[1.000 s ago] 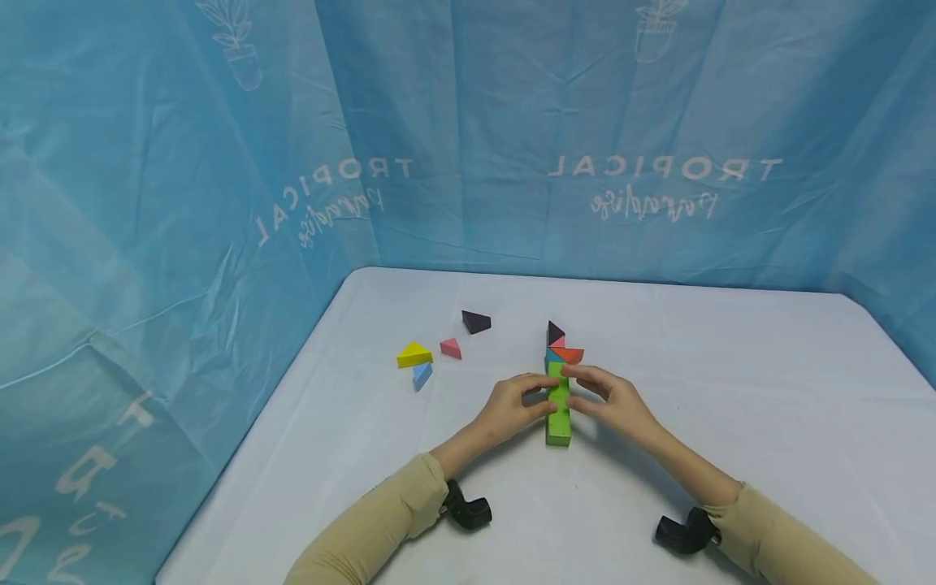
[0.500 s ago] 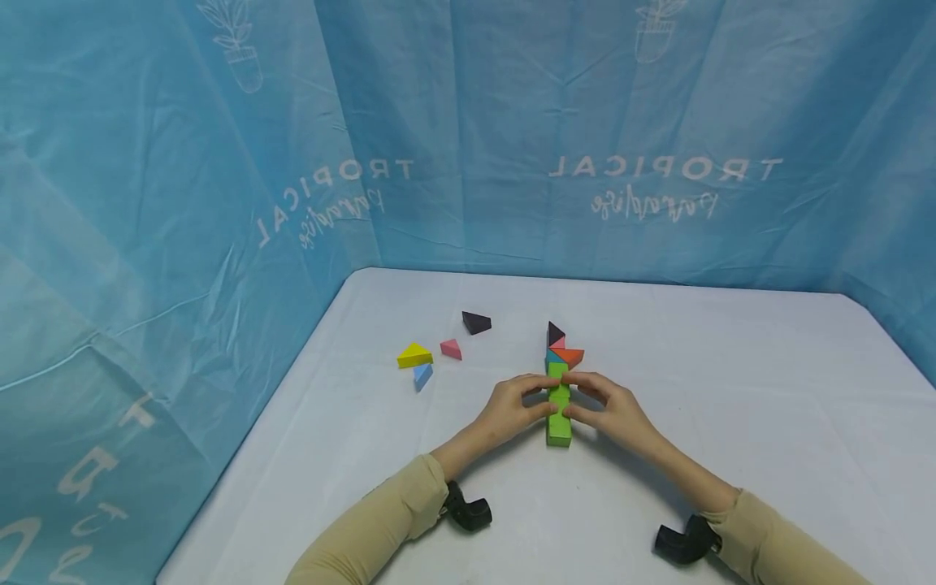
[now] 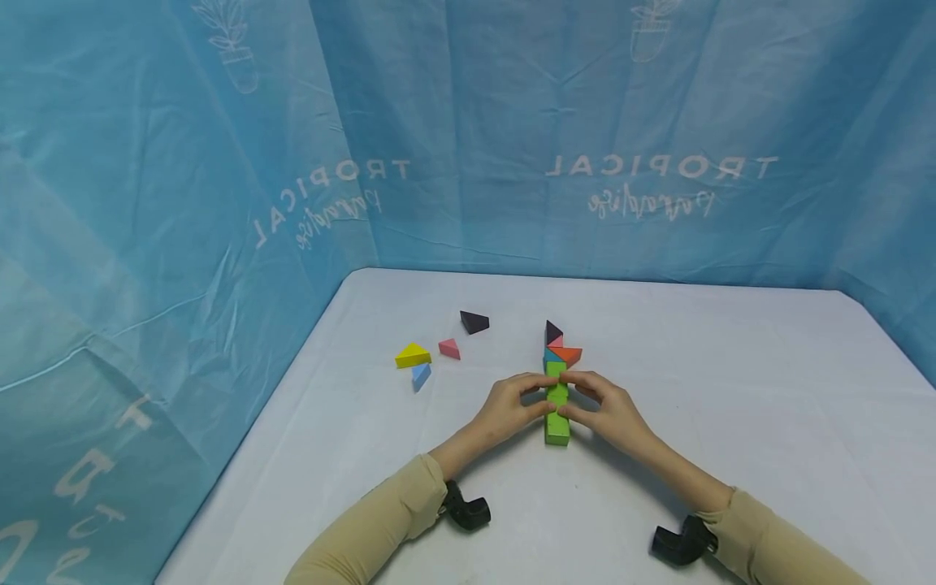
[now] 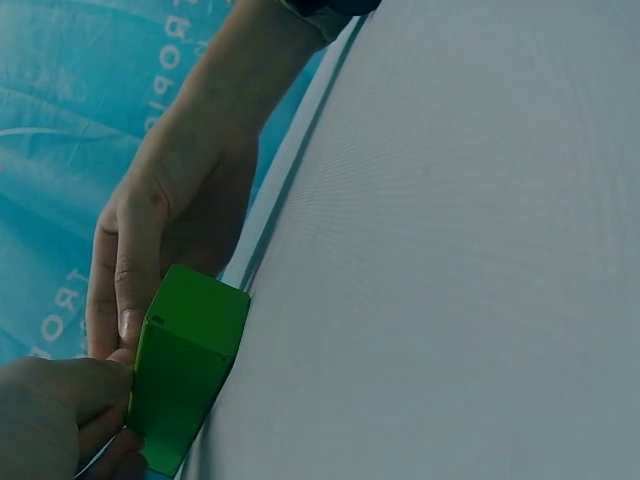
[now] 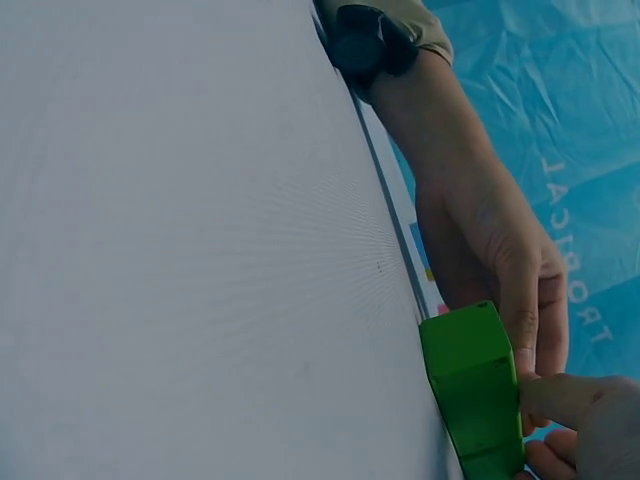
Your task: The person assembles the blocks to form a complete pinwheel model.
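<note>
A row of green blocks (image 3: 557,428) lies lengthwise on the table in the head view. Its far end meets a small group of pieces: blue, orange (image 3: 570,355), pink and dark (image 3: 553,331). From the left, my left hand (image 3: 509,404) holds the row's upper edge with bent forefinger and thumb. My right hand (image 3: 613,412) does the same from the right, the two hands' fingertips almost meeting over the middle. Both wrist views show the green blocks (image 4: 185,370) up close, with fingertips (image 5: 545,398) along the top edge; the fingers partly hide the blocks.
Loose pieces lie at the left: a yellow triangle (image 3: 413,356), a light blue piece (image 3: 421,376), a pink one (image 3: 449,349) and a dark one (image 3: 475,322). A white cloth covers the table (image 3: 731,382). Blue printed curtains (image 3: 621,227) stand behind and at the left.
My right thumb has shifted left and slightly nearer, onto the green blocks' edge. My left hand and the loose pieces stay in place.
</note>
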Tool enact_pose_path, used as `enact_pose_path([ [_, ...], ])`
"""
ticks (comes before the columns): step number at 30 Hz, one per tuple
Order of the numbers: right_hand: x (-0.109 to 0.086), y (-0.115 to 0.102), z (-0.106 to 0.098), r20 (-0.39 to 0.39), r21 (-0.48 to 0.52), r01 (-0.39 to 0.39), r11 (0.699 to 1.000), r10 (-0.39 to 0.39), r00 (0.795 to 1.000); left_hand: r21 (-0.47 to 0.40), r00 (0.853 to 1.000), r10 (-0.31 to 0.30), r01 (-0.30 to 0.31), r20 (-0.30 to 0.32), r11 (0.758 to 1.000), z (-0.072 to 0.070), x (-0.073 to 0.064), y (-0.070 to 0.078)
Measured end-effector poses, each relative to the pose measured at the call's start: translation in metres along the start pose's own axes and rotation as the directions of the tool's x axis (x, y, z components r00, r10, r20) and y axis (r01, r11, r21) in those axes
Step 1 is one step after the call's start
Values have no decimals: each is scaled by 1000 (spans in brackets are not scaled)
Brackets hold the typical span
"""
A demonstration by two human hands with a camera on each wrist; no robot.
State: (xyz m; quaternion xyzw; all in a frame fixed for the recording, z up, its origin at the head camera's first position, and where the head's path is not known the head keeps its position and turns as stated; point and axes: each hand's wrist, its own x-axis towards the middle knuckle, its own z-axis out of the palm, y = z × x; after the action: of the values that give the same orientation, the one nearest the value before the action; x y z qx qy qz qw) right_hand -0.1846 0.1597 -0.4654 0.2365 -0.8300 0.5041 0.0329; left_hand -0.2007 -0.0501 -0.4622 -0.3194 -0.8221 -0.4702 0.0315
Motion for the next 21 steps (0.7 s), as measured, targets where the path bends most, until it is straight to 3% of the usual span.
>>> enact_pose_path([
  [5, 0, 1, 1, 5, 22, 9, 1000, -9, 1000, 11, 999, -14, 14, 29, 1000, -5, 1, 0],
  [9, 0, 1, 1, 6, 14, -1, 1000, 1, 1000, 14, 999, -36, 35, 32, 999, -22, 4, 1],
  [15, 1, -1, -1, 14, 19, -13, 1000, 13, 1000, 45, 994, -107, 107, -9, 993, -67, 10, -3],
  [21, -1, 0, -2, 10, 36, -15, 999, 15, 1000, -15, 978, -193, 192, -78, 981, -117, 13, -27],
])
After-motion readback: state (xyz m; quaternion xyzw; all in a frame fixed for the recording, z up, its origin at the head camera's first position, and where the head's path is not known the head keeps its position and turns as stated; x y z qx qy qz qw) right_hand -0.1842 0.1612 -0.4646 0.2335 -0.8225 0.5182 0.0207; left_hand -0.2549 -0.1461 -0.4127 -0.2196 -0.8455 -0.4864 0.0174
